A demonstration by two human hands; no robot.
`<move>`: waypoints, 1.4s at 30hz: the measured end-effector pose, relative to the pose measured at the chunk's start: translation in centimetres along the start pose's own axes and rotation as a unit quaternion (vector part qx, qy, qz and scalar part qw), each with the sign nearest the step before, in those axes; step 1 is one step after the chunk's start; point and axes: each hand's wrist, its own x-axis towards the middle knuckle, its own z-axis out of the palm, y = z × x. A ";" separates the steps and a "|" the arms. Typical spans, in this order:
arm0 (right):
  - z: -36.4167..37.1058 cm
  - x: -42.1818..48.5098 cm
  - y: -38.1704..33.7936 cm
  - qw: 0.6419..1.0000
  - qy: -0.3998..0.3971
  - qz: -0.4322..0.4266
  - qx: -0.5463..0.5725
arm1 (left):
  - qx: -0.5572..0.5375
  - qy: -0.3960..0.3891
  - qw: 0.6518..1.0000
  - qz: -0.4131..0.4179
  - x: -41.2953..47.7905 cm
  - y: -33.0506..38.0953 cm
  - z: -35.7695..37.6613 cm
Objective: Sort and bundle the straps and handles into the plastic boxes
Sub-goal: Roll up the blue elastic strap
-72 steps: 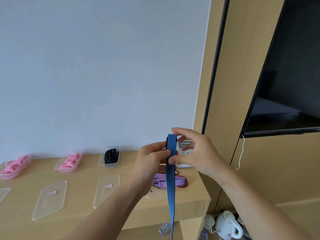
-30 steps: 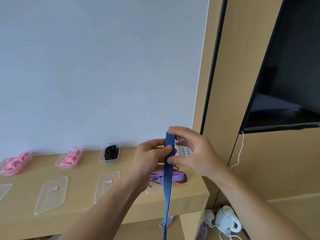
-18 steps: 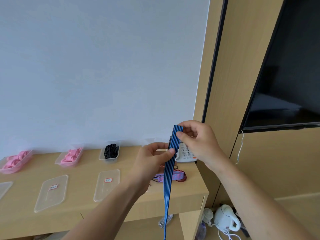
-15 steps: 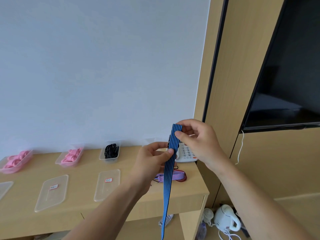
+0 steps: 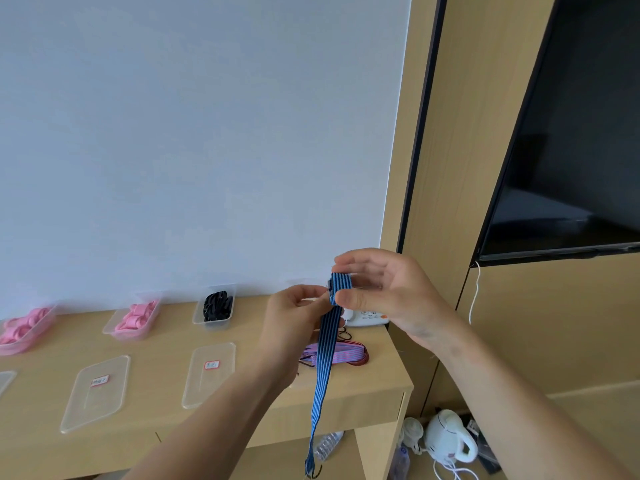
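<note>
The blue striped strap (image 5: 325,344) is held up in mid-air over the right end of the wooden desk (image 5: 166,344), not yet in any box. Half a second ago the right hand (image 5: 391,296) pinched the strap's top end with its fingers closed. Now that hand has opened out around the end, thumb pressed on the front of the strap and forefinger arched over the top, with the other fingers loosely spread behind. The top now reads as a short folded or rolled wad between thumb and forefinger, though how many turns it holds is hard to make out. The left hand (image 5: 298,317), at nine o'clock of the wad, pinches the strap just below it between thumb and fingertips. The free tail hangs toward six o'clock past the desk edge, and its dark end fitting has come up into view at the bottom. I judge that the bundling is advancing, with most of the length still to wind. Toward nine o'clock from the hands stand the box of black pieces (image 5: 216,306) and a box of pink handles (image 5: 136,320), with their lids (image 5: 209,374) lying in front. More straps (image 5: 343,353) wait on the desk under the hands.
</note>
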 end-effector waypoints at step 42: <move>-0.7 1.4 0.4 0.999 -0.017 0.015 0.045 | -0.026 -0.003 1.000 0.014 1.0 0.4 0.7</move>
